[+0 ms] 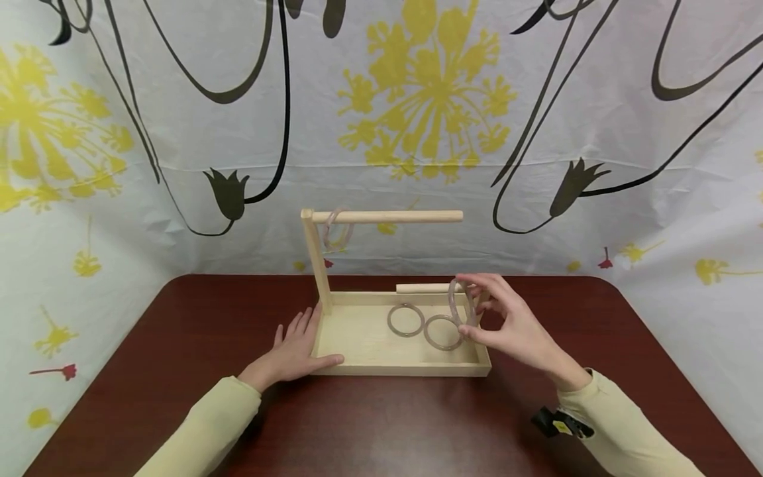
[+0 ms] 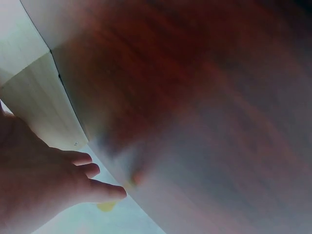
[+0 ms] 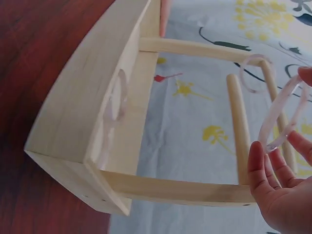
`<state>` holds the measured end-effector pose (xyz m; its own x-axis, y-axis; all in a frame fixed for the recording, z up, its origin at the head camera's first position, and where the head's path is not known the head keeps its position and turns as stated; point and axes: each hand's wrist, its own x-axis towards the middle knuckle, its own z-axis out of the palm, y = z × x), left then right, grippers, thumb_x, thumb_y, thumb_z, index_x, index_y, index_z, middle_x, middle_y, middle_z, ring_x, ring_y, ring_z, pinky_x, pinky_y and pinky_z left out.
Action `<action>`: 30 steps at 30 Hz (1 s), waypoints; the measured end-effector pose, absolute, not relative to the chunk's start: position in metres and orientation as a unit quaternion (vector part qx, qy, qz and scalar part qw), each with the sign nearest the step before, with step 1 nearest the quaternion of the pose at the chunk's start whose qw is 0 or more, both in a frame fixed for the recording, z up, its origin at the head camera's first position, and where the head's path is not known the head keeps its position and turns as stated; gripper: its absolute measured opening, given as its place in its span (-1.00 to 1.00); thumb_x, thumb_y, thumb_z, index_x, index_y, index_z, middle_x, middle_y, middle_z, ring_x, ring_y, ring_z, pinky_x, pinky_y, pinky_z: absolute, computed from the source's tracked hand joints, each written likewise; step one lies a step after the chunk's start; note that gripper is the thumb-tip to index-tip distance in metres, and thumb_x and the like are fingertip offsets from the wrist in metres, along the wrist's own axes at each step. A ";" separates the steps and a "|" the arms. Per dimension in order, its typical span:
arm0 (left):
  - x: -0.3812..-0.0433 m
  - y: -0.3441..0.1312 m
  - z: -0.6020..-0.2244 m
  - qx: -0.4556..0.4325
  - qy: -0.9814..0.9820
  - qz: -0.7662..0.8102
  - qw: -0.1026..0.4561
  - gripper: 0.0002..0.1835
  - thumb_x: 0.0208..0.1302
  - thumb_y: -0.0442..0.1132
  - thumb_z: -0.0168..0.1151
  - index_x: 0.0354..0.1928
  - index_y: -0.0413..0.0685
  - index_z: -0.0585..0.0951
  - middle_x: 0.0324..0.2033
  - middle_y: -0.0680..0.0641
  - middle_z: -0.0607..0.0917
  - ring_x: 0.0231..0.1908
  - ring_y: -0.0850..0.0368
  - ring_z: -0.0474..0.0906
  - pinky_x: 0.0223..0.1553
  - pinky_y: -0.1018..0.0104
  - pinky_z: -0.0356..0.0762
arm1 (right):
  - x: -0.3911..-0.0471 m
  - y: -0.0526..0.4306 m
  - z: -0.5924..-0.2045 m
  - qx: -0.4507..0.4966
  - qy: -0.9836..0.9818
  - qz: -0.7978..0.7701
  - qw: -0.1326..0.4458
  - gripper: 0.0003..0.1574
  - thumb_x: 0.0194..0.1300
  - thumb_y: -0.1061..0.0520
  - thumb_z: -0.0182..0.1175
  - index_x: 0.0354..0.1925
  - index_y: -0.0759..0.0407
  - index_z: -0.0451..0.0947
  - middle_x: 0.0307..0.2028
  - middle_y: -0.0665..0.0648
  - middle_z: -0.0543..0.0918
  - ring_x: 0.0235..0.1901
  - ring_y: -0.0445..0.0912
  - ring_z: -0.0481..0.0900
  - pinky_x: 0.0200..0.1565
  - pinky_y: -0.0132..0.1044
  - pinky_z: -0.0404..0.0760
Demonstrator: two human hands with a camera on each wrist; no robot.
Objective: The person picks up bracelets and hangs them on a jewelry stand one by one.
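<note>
My right hand [image 1: 507, 321] pinches a clear, pinkish ring [image 3: 279, 105] between thumb and fingertips, holding it upright above the right end of a shallow wooden tray [image 1: 357, 334]. Two similar rings lie flat in the tray, a left ring [image 1: 406, 335] and a right ring [image 1: 426, 331] close beside it. Another ring [image 1: 326, 233] hangs on the upper wooden rod [image 1: 399, 216], near its left post [image 1: 316, 262]. My left hand [image 1: 293, 350] rests against the tray's left side, fingers extended and thumb over the front corner; in the left wrist view part of it is cut off.
A shorter, lower rod [image 1: 417, 289] runs along the tray's back, joined at the right behind my hand. The tray stands on a dark red-brown table [image 1: 381, 424]. Behind the table hangs a white cloth [image 1: 268, 245] with yellow and grey plant prints.
</note>
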<state>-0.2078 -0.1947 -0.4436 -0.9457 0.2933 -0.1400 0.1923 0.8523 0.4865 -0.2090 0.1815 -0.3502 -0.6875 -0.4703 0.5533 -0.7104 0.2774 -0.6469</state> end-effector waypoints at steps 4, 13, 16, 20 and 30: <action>-0.208 -0.194 -0.443 0.127 0.956 0.243 0.105 0.23 0.15 0.39 0.17 0.52 -0.13 -0.30 0.47 -0.32 -0.12 0.43 -0.31 -0.22 0.22 -0.43 -0.30 | -0.213 0.183 -0.350 0.369 -0.785 0.486 0.111 -0.11 -0.07 0.53 0.42 0.26 0.36 0.36 0.05 0.32 0.43 -0.09 -0.11 0.45 -0.22 -0.34 0.57; -0.207 -0.194 -0.442 0.124 0.955 0.247 0.106 0.23 0.15 0.38 0.18 0.52 -0.15 -0.30 0.45 -0.38 -0.08 0.41 -0.33 -0.17 0.21 -0.44 -0.26 | -0.205 0.179 -0.328 0.378 -0.788 0.473 0.112 -0.14 -0.07 0.57 0.39 0.23 0.46 0.35 0.05 0.31 0.42 -0.11 0.05 0.42 -0.18 -0.37 0.55; -0.206 -0.194 -0.441 0.125 0.954 0.252 0.108 0.24 0.15 0.38 0.18 0.52 -0.15 -0.30 0.45 -0.38 -0.08 0.41 -0.34 -0.17 0.21 -0.44 -0.27 | -0.210 0.182 -0.327 0.368 -0.794 0.471 0.111 -0.14 -0.05 0.56 0.38 0.25 0.41 0.35 0.07 0.25 0.41 -0.09 0.07 0.42 -0.15 -0.38 0.53; -0.207 -0.195 -0.440 0.127 0.952 0.255 0.110 0.23 0.16 0.36 0.19 0.51 -0.15 -0.31 0.44 -0.39 -0.08 0.41 -0.34 -0.17 0.21 -0.45 -0.26 | -0.224 0.187 -0.330 0.348 -0.804 0.470 0.110 -0.12 -0.03 0.52 0.40 0.27 0.34 0.36 0.07 0.19 0.40 -0.08 0.08 0.42 -0.13 -0.38 0.54; -0.208 -0.194 -0.442 0.122 0.952 0.261 0.109 0.22 0.16 0.34 0.21 0.52 -0.14 -0.29 0.44 -0.39 -0.07 0.41 -0.33 -0.17 0.22 -0.43 -0.26 | -0.253 0.191 -0.329 0.317 -0.776 0.535 0.103 -0.13 0.08 0.45 0.36 0.34 0.23 0.31 0.14 0.25 0.37 0.01 0.06 0.40 -0.14 -0.38 0.55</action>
